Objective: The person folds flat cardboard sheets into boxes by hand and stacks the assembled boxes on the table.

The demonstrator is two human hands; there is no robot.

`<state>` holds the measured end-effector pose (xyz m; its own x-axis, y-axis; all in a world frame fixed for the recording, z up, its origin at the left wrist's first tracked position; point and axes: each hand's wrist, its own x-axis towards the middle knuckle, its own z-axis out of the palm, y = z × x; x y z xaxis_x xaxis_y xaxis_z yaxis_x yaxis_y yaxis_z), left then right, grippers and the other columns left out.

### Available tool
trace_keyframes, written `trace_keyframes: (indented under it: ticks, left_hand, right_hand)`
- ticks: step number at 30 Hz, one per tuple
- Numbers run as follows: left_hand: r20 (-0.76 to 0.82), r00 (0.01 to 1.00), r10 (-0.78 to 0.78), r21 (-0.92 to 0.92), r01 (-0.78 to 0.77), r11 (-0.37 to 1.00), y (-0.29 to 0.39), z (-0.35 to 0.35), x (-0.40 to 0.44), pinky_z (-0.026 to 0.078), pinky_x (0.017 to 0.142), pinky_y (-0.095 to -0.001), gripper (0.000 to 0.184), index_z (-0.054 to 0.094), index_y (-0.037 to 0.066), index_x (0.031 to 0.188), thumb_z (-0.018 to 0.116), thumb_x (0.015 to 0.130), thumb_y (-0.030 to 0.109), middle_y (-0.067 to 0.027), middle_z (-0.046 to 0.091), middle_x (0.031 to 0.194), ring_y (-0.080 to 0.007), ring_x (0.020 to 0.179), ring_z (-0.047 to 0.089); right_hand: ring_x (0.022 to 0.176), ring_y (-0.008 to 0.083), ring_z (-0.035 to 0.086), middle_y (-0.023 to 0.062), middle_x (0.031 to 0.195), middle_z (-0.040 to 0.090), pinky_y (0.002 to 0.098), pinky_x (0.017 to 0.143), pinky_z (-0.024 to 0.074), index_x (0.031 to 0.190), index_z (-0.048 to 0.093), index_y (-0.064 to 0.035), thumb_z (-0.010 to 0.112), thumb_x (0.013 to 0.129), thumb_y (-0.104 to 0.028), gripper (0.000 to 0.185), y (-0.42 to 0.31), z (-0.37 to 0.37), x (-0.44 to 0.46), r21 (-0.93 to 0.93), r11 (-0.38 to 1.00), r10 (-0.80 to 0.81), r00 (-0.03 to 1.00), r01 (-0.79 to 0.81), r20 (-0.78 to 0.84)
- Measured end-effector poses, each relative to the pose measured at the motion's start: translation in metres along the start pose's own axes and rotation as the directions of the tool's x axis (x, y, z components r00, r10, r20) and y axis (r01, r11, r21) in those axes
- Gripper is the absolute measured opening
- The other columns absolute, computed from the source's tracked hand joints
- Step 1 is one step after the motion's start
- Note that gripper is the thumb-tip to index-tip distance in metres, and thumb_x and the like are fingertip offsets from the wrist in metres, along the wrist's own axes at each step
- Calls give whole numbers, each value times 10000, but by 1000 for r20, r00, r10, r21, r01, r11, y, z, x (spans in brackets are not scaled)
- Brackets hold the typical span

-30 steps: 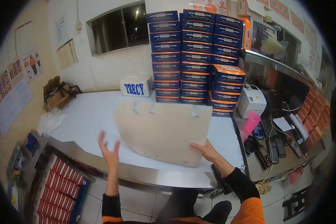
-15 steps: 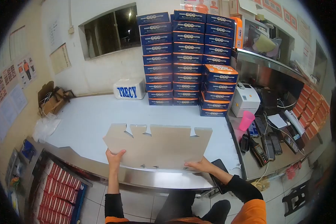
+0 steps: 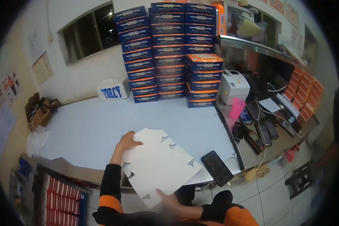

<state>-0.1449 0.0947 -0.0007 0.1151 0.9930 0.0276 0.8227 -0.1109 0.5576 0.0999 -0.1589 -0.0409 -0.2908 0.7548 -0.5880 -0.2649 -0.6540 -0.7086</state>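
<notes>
A flat, pale cardboard box blank [image 3: 160, 165] with slots cut along two edges is tilted over the table's front edge. My left hand [image 3: 130, 142] is closed on its upper left edge, thumb on the near face and fingers behind. Low down, my right hand [image 3: 170, 201] grips the bottom edge, thumb on top; its fingers are partly hidden and blurred. A black phone [image 3: 217, 168] lies on the table's front edge, right of the blank.
Stacks of blue and orange boxes [image 3: 169, 60] stand at the back of the table [image 3: 83, 128]. A wrapped TRECY pack [image 3: 113, 89] sits left of them. To the right are a white printer [image 3: 235, 88], a pink cup [image 3: 237, 108] and several handheld devices [image 3: 255, 141].
The blank has turned clockwise and come nearer my body. My left hand has moved up, my right hand down and left. The phone is uncovered, and the view has shifted.
</notes>
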Motion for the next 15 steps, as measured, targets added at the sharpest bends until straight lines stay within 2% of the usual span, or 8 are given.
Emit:
trace_keyframes:
  ticks: [2,3,4,7,9,10,12,15]
  left_hand:
    - [73,997,-16,181,2,984,4,9,18,369,972,-471,746,540,-11,1140,802,613,448,-214,549,1171,-349,1133,501]
    - [96,995,-19,181,1,983,2,15,22,369,972,-471,746,540,-11,1140,802,613,448,-214,549,1171,-349,1133,501]
    - [-44,989,143,368,-117,922,-3,24,23,347,985,-486,763,508,7,1197,782,643,455,-202,523,1206,-346,1164,471]
    - [-47,924,380,499,-308,810,35,32,-32,313,1000,-516,805,430,29,1296,743,697,466,-189,472,1266,-343,1214,418]
    - [172,886,431,284,-463,839,82,19,-100,303,993,-543,842,368,30,1346,731,717,457,-187,438,1290,-344,1234,389]
    - [310,851,423,109,-474,874,95,22,-143,304,983,-554,857,352,28,1354,736,711,444,-186,431,1290,-345,1235,383]
    - [396,878,268,269,-390,881,129,35,-212,317,994,-501,829,399,22,1322,774,665,361,-192,471,1245,-358,1174,434]
    - [181,963,202,497,-266,826,122,77,-247,386,918,-437,798,429,5,1288,784,622,263,-174,493,1164,-345,1073,485]
  right_hand:
    - [1014,220,589,165,1202,511,332,769,557,1319,337,12,639,871,-365,658,11,17,2,72,997,12,995,-19,97]
    - [1030,232,591,157,1258,495,343,801,552,1350,340,-28,579,895,-428,652,8,19,1,76,960,251,948,-270,195]
    - [1030,232,591,157,1258,495,343,801,552,1350,340,-28,579,895,-428,652,10,12,3,90,954,267,945,-287,187]
    - [942,267,642,142,1206,582,366,778,538,1292,481,-135,518,922,-445,484,16,-37,-1,-457,884,354,772,-92,528]
    - [829,253,665,130,1079,646,358,737,536,1179,571,-118,573,892,-395,399,-3,-76,-15,-745,360,-19,803,562,596]
    - [758,257,661,106,1029,658,351,711,529,1113,603,-107,614,859,-332,339,-1,-93,-18,-728,285,-295,780,623,552]
    - [900,267,630,94,1020,649,340,770,513,1129,591,-110,662,816,-245,348,-29,-109,-28,-769,19,-528,659,639,535]
    - [1130,218,516,62,1183,550,414,956,400,1250,502,-127,706,770,-246,535,-49,-98,-17,-705,-308,-557,480,638,678]
